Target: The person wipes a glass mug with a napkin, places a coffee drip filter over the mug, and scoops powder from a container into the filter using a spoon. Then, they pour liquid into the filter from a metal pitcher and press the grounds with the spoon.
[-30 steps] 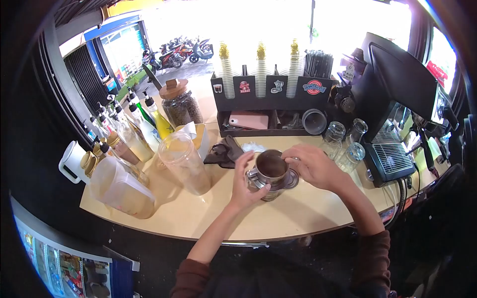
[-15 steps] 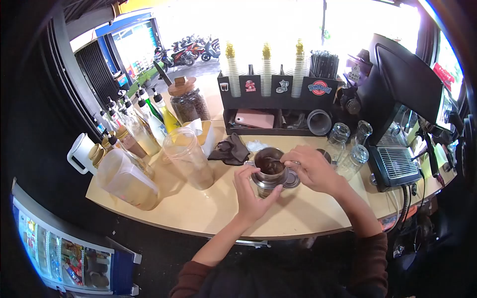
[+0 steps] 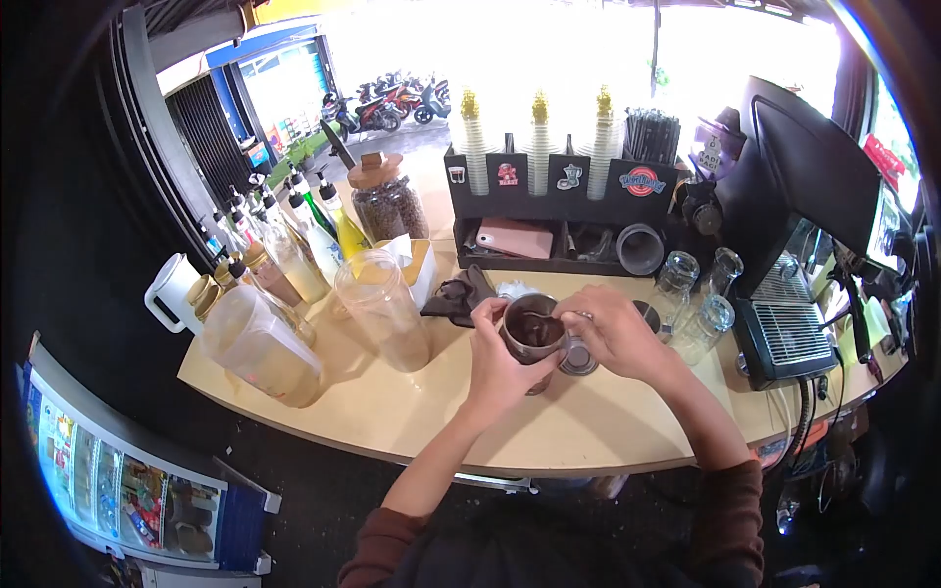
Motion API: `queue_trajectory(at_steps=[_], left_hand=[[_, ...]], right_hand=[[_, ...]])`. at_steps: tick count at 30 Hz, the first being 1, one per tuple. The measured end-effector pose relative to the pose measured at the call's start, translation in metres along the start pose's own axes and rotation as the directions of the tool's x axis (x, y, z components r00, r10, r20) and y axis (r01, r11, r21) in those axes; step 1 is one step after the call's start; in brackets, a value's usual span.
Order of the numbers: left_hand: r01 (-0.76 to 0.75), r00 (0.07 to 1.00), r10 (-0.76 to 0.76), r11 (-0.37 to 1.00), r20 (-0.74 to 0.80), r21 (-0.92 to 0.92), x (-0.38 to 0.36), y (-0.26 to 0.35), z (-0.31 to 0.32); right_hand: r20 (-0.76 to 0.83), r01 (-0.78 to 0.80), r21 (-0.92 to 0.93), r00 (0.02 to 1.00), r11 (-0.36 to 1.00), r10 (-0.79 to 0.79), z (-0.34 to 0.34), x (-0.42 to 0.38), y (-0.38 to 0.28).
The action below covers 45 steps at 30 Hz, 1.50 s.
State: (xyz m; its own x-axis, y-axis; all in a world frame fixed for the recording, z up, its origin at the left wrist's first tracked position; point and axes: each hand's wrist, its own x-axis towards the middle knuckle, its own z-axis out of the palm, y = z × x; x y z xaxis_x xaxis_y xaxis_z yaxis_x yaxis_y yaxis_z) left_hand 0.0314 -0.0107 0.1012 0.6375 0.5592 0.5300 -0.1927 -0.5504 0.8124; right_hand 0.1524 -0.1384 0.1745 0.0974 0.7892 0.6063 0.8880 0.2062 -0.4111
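Observation:
My left hand [image 3: 498,370] is wrapped around a metal coffee filter cup [image 3: 530,351], thumb in front and fingers at its far left side. Dark brown contents show inside the cup, which tilts slightly. Pinched in my right hand [image 3: 618,331] is a thin metal spoon [image 3: 546,316], its lower end inside the cup. A round metal lid [image 3: 579,359] lies just right of the cup. Whatever stands beneath the cup is mostly hidden by my left hand. A dark cloth [image 3: 453,298] lies behind my left hand.
On the left of the counter [image 3: 627,431] stand a plastic pitcher [image 3: 260,343], a tall clear container [image 3: 387,314] and several pump bottles [image 3: 294,260]. A black organizer [image 3: 549,240] with stacked cups is behind. Upturned glasses [image 3: 676,279] and an espresso machine [image 3: 784,323] occupy the right.
My left hand has shifted its grip higher on the filter cup, and the cup now leans a little. My right hand still holds the spoon in it. The whole view has shifted slightly.

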Motion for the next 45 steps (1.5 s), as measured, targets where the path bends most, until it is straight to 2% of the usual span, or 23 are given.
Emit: queue_trajectory(at_steps=[1, 3, 4, 6, 7, 9, 12, 16, 18, 19, 21, 22, 24, 25, 27, 31, 33, 37, 39, 43, 45], left_hand=[[-0.003, 1.0, 0.003, 1.0, -0.002, 0.001, 0.003, -0.007, -0.003], [-0.117, 0.988, 0.119, 0.993, 0.099, -0.028, 0.009, -0.018, -0.01], [-0.117, 0.988, 0.119, 0.993, 0.1, -0.028, 0.011, -0.021, -0.015], [-0.034, 0.946, 0.095, 0.98, 0.31, -0.196, 0.02, -0.02, -0.026], [-0.035, 0.945, 0.097, 0.98, 0.311, -0.197, 0.023, -0.022, -0.03], [-0.003, 0.889, 0.123, 0.965, 0.442, -0.264, 0.026, -0.026, -0.035], [-0.01, 0.928, 0.118, 0.956, 0.353, -0.294, 0.018, -0.026, -0.024], [0.054, 0.959, 0.02, 0.966, 0.281, -0.252, 0.007, -0.02, -0.013], [0.06, 0.949, 0.012, 0.974, 0.314, -0.218, 0.011, -0.022, -0.014], [0.063, 0.949, 0.01, 0.974, 0.316, -0.218, 0.014, -0.022, -0.018], [0.13, 0.902, -0.03, 0.97, 0.43, -0.206, 0.022, -0.02, -0.029], [0.132, 0.902, -0.031, 0.97, 0.431, -0.206, 0.025, -0.022, -0.031], [0.128, 0.852, 0.03, 0.956, 0.522, -0.264, 0.031, -0.029, -0.035], [0.129, 0.851, 0.03, 0.956, 0.524, -0.265, 0.034, -0.032, -0.037], [0.159, 0.797, 0.029, 0.954, 0.604, -0.255, 0.039, -0.037, -0.038], [0.12, 0.759, 0.051, 0.969, 0.649, -0.217, 0.045, -0.039, -0.04], [0.153, 0.745, 0.05, 0.958, 0.665, -0.243, 0.045, -0.04, -0.04], [0.151, 0.754, 0.059, 0.954, 0.654, -0.26, 0.045, -0.04, -0.04], [0.18, 0.746, 0.037, 0.95, 0.664, -0.255, 0.044, -0.041, -0.041], [0.157, 0.756, 0.053, 0.953, 0.652, -0.259, 0.044, -0.043, -0.04], [0.158, 0.76, 0.07, 0.945, 0.647, -0.287, 0.043, -0.043, -0.039]], right_hand=[[-0.001, 0.004, -0.001, 1.0, 1.0, -0.004, -0.001, 0.001, 0.0], [-0.082, 0.014, -0.012, 0.996, 1.0, -0.015, -0.003, 0.003, 0.001], [-0.083, 0.014, -0.012, 0.996, 1.0, -0.015, -0.002, 0.002, 0.003], [-0.008, -0.001, 0.063, 1.0, 0.998, 0.001, 0.002, 0.0, 0.008], [-0.009, -0.002, 0.061, 1.0, 0.998, 0.002, 0.0, 0.0, 0.007], [-0.001, -0.027, 0.004, 1.0, 1.0, 0.027, -0.003, 0.0, 0.004], [0.008, 0.057, 0.026, 0.998, 0.998, -0.057, 0.0, 0.002, 0.009], [0.007, 0.0, 0.098, 1.0, 0.995, -0.001, -0.003, 0.001, 0.005], [0.022, -0.025, -0.037, 0.999, 0.999, 0.026, -0.007, 0.004, 0.002], [0.023, -0.028, -0.036, 0.999, 0.999, 0.029, -0.005, 0.003, 0.004], [0.031, 0.02, 0.08, 0.999, 0.997, -0.023, 0.0, 0.001, 0.009], [0.031, 0.019, 0.081, 0.999, 0.997, -0.021, -0.001, 0.002, 0.008], [0.076, -0.115, 0.091, 0.991, 0.989, 0.108, -0.007, 0.004, 0.005], [0.076, -0.118, 0.09, 0.991, 0.989, 0.111, -0.006, 0.004, 0.005], [0.056, 0.007, 0.033, 0.998, 0.999, -0.009, -0.002, 0.006, 0.006], [0.035, -0.066, 0.155, 0.997, 0.986, 0.062, -0.002, 0.002, 0.005], [0.02, 0.023, -0.029, 1.0, 0.999, -0.023, -0.005, 0.006, 0.003], [0.077, 0.014, 0.043, 0.997, 0.999, -0.017, -0.005, 0.002, 0.0], [0.08, 0.053, -0.134, 0.996, 0.99, -0.042, -0.009, 0.003, -0.002], [0.085, 0.124, -0.112, 0.99, 0.986, -0.115, -0.003, -0.003, -0.008], [0.068, 0.181, -0.239, 0.983, 0.954, -0.169, -0.003, -0.005, -0.008]])
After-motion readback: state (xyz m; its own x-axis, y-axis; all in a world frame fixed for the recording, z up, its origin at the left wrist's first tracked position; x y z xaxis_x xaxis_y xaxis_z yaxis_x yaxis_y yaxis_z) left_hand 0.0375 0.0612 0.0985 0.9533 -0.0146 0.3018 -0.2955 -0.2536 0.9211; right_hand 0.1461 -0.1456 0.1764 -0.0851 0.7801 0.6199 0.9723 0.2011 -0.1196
